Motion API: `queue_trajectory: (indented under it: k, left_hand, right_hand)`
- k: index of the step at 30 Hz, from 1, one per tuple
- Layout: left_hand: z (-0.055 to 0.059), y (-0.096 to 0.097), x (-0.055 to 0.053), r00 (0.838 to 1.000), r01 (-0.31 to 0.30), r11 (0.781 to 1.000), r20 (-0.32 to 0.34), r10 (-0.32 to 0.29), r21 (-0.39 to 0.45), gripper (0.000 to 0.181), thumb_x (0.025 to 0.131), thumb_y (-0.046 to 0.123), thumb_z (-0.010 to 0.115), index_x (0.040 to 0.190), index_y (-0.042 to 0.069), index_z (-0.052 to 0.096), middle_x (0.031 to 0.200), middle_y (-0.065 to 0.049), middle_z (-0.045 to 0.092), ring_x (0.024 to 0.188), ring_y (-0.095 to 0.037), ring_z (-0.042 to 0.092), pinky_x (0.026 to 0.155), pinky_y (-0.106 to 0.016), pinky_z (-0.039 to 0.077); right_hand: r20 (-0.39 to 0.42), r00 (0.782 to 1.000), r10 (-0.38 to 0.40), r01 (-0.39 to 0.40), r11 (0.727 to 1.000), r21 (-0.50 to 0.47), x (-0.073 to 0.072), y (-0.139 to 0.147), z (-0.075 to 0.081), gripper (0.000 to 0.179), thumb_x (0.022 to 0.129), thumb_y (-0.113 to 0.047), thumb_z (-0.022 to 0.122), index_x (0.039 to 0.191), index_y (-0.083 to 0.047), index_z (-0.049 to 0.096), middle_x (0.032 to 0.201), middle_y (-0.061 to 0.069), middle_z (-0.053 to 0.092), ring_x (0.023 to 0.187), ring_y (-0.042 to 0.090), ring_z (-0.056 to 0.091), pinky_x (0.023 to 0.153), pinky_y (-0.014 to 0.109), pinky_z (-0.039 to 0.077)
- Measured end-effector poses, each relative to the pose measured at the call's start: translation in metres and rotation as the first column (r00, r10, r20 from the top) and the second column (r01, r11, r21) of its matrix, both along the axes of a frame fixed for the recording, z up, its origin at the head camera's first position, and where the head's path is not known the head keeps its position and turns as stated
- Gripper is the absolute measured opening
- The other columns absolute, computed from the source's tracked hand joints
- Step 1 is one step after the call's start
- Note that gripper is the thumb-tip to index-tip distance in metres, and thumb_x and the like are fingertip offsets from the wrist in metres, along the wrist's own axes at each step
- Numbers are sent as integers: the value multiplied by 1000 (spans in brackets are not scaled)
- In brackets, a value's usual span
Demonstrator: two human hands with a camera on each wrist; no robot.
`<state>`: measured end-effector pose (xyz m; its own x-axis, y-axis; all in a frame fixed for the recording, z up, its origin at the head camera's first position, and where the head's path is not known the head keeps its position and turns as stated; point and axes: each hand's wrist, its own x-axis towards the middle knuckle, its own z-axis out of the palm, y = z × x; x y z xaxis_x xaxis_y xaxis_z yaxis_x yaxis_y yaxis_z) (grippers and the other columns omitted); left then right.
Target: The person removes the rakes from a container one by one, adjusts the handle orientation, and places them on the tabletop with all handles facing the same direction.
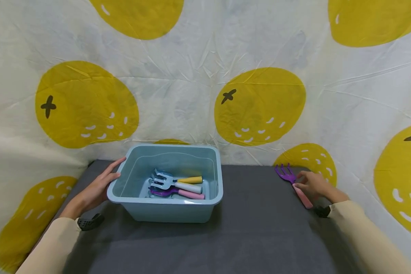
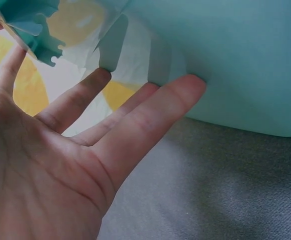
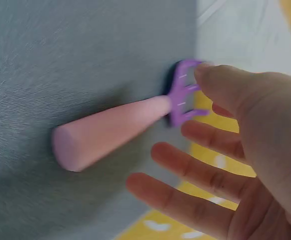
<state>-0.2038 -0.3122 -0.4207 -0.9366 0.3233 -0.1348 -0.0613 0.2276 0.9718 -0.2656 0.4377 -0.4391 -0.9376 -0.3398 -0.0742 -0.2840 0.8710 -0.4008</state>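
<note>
A light blue plastic basin (image 1: 168, 213) stands on the dark table, with my left hand (image 1: 97, 186) at its left side. Straight, spread fingers of that hand touch the basin's outer wall (image 2: 255, 65) in the left wrist view. Inside the basin lie a pale blue hand fork (image 1: 188, 187), a yellow-handled tool (image 1: 193, 179) and a purple tool with a pink handle (image 1: 191, 195). At the right, a small purple hand rake (image 1: 303, 196) with a pink handle (image 3: 115, 127) lies on the table. My right hand (image 1: 313, 186) hovers beside its neck, fingers loosely spread and holding nothing.
The dark cloth-covered table (image 1: 250, 228) runs between the basin and the rake. Behind it hangs a white curtain (image 1: 191, 106) printed with large yellow fruit, reaching down to the table's back edge.
</note>
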Motion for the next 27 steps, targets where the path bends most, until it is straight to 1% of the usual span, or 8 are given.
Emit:
queue_trajectory:
  k: [4,6,8,12,15,18,21,27]
  left_hand:
    - [2,-1,1,1000,-6,1000,4,6,-9,63,111,39,41,164,41,7,168,-18,5,135,-54,36,97,-61,49]
    - [3,-1,1,1000,-4,1000,8,4,-10,64,110,40,41,164,41,7,168,-18,4,135,-55,36,97,-61,49]
    - [3,-2,1,1000,-5,1000,11,6,-10,64,110,40,41,164,42,7,168,-18,4,135,-55,36,95,-59,51]
    - [3,-3,2,1000,-10,1000,16,10,-8,64,110,40,41,164,41,7,168,-19,4,134,-54,37,93,-57,52]
    - [4,-4,2,1000,-10,1000,17,10,-9,64,110,40,41,165,40,7,168,-18,4,135,-53,37,94,-56,52]
    - [5,-4,2,1000,-4,1000,11,4,-12,64,110,40,41,165,40,7,169,-18,4,137,-51,35,96,-53,51]
    - [5,-3,1,1000,2,1000,2,-2,-10,64,111,40,42,165,40,7,169,-17,4,139,-51,32,97,-52,50]
    - [1,-1,-1,1000,5,1000,5,-5,-3,64,111,40,42,165,40,8,169,-17,4,138,-53,33,96,-56,51]
  right_hand:
    - [-2,1000,28,-28,999,-29,9,-13,31,41,99,-15,69,127,12,54,103,28,68,60,22,63,46,34,53]
    - [-16,999,41,-42,999,-22,11,-19,46,43,99,-16,68,129,11,53,105,29,68,56,17,60,46,32,52]
    - [-52,997,61,-62,998,-12,11,-26,59,44,99,-16,69,129,10,54,105,28,68,54,15,59,46,32,52]
    - [-149,982,114,-110,993,35,8,-42,80,43,96,-19,73,128,5,59,104,22,71,69,21,66,58,36,55]
    - [-189,971,145,-135,989,67,6,-58,94,46,95,-22,74,131,2,60,105,18,71,81,24,68,69,41,55]
    - [-185,970,160,-152,987,53,6,-77,108,49,95,-22,75,136,-2,57,109,18,71,83,24,70,73,44,55]
    - [-168,972,167,-167,986,16,6,-98,123,53,95,-23,75,141,-6,53,116,19,69,86,24,71,74,43,56]
    - [-150,967,205,-212,977,-30,1,-144,146,59,96,-27,74,147,-9,49,123,18,65,95,29,72,75,42,57]
